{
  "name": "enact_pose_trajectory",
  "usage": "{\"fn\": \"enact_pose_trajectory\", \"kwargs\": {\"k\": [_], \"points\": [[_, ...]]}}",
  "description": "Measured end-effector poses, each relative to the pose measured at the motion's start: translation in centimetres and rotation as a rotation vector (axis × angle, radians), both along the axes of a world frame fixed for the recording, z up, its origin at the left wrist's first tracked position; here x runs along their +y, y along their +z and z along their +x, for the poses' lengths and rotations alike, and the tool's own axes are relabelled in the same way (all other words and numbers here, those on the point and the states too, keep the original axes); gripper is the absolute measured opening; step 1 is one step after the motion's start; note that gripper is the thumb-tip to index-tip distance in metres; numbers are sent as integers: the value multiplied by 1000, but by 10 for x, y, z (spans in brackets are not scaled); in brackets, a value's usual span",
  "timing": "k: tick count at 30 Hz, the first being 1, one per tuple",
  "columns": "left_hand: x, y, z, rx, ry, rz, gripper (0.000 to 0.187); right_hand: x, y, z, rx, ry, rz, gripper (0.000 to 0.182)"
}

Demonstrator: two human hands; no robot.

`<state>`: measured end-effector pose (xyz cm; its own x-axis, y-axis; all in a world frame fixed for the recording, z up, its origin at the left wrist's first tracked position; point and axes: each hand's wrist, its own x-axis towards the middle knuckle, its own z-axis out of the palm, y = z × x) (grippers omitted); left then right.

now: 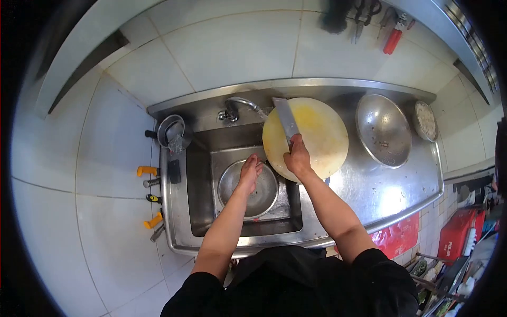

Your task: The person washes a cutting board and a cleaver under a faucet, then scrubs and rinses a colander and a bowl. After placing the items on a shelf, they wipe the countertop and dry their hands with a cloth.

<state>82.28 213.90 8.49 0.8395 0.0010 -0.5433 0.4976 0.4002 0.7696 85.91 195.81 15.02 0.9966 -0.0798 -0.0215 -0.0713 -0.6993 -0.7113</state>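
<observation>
My right hand (298, 157) is closed around the handle of a cleaver (286, 117). Its broad blade points away from me, over the left part of a round, yellow-stained cutting board (322, 132). The blade's far end is near the faucet (242, 103), where water is running. Over the sink (200, 185), my left hand (251, 173) has its fingers curled together; whether anything is inside them is hidden. Below that hand, a round metal bowl (266, 198) sits in the basin, partly covered by my hand and forearm.
A metal colander (383, 129) and a smaller round container (425, 120) stand on the right of the steel counter. A small pot (171, 130) is at the back left corner. Yellow-handled tools (148, 171) hang at the left edge. Scissors (364, 18) hang on the wall.
</observation>
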Motion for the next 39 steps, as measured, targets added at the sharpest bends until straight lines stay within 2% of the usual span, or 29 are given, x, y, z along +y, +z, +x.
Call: {"fn": "enact_pose_trajectory", "kwargs": {"k": [2,7,14,17,18,20,21,24,25,27,34,36,37,39], "points": [[2,-3,-10,-7,8,-21,51,4,4,-12,6,139,-100,42],[-11,31,-7,-161,28,118,50,14,0,-13,-28,228,-119,40],[-26,36,-3,-386,-5,290,43,0,4,-3,-97,306,-217,32],[-44,57,-7,-640,-155,714,40,-5,5,-1,-92,302,-242,32],[-51,58,-5,-641,-156,713,40,-6,7,-3,-93,301,-243,32],[-60,61,1,-890,-308,923,42,-8,11,-10,-129,268,-225,29],[-60,62,3,-893,-308,920,42,-10,15,-12,-130,266,-228,29],[-61,64,14,-822,-603,1086,54,-20,21,-20,-98,180,-220,29],[-60,63,18,-827,-603,1083,54,-25,20,-23,-110,180,-231,28],[-57,64,24,-913,-686,1325,55,-33,26,-29,-121,176,-248,28],[-42,68,57,-992,-645,1477,50,-55,53,-52,-43,202,-334,23],[-31,66,68,-827,-546,1589,53,-62,57,-61,-31,186,-347,23],[-25,62,72,-835,-561,1581,53,-68,58,-67,-23,185,-322,25],[-11,49,80,-626,-483,1550,57,-82,59,-81,-4,174,-301,27]]}}
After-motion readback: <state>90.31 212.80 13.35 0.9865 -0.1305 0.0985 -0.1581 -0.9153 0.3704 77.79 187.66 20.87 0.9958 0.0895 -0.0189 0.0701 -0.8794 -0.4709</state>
